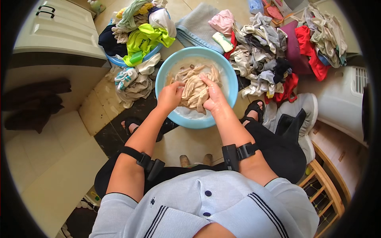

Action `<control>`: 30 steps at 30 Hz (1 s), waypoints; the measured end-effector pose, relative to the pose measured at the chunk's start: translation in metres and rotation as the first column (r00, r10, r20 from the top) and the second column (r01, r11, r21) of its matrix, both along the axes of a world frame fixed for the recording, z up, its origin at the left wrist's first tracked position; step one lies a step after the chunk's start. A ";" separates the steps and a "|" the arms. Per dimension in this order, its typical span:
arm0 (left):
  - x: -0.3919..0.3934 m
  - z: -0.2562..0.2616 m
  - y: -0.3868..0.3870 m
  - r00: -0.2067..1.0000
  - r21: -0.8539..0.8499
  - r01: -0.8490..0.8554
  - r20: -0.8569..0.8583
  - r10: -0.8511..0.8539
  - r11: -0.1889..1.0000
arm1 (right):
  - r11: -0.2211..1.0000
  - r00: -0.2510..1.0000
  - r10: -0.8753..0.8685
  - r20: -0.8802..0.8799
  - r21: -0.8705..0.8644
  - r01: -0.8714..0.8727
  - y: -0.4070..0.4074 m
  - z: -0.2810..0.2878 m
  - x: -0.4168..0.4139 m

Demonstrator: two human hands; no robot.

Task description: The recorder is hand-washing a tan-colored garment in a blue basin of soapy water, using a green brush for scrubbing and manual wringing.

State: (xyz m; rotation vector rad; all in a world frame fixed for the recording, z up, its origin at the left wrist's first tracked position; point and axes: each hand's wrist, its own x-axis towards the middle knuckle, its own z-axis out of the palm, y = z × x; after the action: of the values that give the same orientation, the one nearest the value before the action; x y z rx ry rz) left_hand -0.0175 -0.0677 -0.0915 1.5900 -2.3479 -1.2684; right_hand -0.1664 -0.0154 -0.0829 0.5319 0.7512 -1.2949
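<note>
A light blue plastic basin (161, 101) stands on the floor before me, holding cloudy, sudsy water (190, 112). Wet beige cloth (195, 89) is bunched up in it, between my two hands. My left hand (171, 95) grips the cloth's left side, its fingertips partly hidden in the folds. On the right side, my right hand (213, 93) is closed around the folds with the thumb on top; its other fingers are hidden beneath the cloth.
Clothes fill a blue tub (116, 61) at the upper left, with a green soap bar (136, 57) on them. More laundry (135, 89) lies below it. A large clothes pile (262, 53) lies right of the basin, beside a pale soap bar (223, 42) on a grey-blue towel (198, 25).
</note>
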 end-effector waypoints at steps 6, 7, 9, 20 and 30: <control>-0.020 -0.029 0.011 0.786 0.715 -0.150 -0.333 0.522 0.682 | 0.967 0.934 0.252 -0.254 0.104 -0.232 0.012 -0.024 0.007; -0.024 -0.026 0.015 0.797 0.581 -0.221 -0.356 0.488 0.784 | 0.935 0.877 0.354 -0.325 0.153 -0.320 0.014 -0.024 0.007; -0.025 -0.031 0.017 0.771 0.501 -0.275 -0.396 0.499 0.821 | 0.944 0.867 0.327 -0.375 0.170 -0.283 0.013 -0.028 0.006; -0.065 -0.006 0.017 0.963 -0.093 -0.252 -0.118 0.240 0.963 | 0.977 0.983 0.124 -0.139 0.192 -0.096 0.006 -0.018 0.018; -0.078 0.013 0.042 0.913 -0.014 -0.362 -0.209 0.351 0.932 | 0.951 0.961 0.180 -0.208 0.288 -0.116 0.009 -0.021 0.008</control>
State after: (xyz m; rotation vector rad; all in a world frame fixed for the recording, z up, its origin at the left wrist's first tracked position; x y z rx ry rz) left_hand -0.0956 -0.0254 -0.0789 1.6824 -1.8472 -1.2093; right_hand -0.1581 -0.0066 -0.1041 0.5379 1.1565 -1.1290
